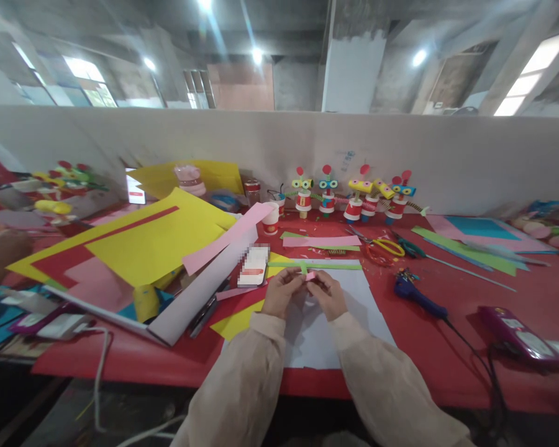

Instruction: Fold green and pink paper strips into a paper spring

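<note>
My left hand (283, 290) and my right hand (327, 294) meet above a white sheet (349, 335), fingers closed in a pinch. Between the fingertips are a small folded pink paper strip (311, 276) and a green paper strip (303, 267) that sticks up from it. The pink piece lies nearer my right fingers, the green one nearer my left. Just beyond, a long green strip (342, 266) runs across the top of the sheet. A phone (254, 266) rests left of my left hand, beside yellow and red paper.
Yellow card sheets (168, 242) and a white roll (205, 285) are heaped at left. To the right lie scissors (387, 247), pliers (409, 246), a blue glue gun (419, 298) with a cord and a purple power strip (517, 335). Several paper-cup figures (303, 200) line the back wall.
</note>
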`<state>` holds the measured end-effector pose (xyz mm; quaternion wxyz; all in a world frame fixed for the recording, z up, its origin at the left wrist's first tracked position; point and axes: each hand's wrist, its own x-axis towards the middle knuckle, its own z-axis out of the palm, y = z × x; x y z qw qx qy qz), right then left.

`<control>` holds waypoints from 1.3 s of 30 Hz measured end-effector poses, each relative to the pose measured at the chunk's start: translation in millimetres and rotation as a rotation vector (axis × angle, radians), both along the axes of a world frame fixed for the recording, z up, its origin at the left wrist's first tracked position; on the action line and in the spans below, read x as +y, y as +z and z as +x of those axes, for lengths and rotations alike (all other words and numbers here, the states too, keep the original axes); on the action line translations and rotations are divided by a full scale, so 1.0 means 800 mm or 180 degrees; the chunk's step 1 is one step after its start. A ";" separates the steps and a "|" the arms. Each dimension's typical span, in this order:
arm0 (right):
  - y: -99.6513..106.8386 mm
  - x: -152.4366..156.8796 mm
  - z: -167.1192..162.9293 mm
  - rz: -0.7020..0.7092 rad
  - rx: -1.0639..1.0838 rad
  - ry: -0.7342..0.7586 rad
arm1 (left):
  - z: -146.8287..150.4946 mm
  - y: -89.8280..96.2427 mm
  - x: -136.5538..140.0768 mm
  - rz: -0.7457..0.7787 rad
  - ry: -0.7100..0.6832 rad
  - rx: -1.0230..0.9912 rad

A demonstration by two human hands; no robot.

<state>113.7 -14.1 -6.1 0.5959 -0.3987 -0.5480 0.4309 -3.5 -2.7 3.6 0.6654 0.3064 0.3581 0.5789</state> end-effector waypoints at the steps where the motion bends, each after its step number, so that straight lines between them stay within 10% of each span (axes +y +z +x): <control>1: 0.000 0.000 0.000 0.0010 -0.0008 -0.0027 | 0.001 0.001 -0.001 0.0012 0.0034 -0.0022; 39: 0.004 0.008 0.001 -0.0424 0.0098 -0.0418 | 0.002 0.008 -0.003 -0.0047 -0.0401 0.0267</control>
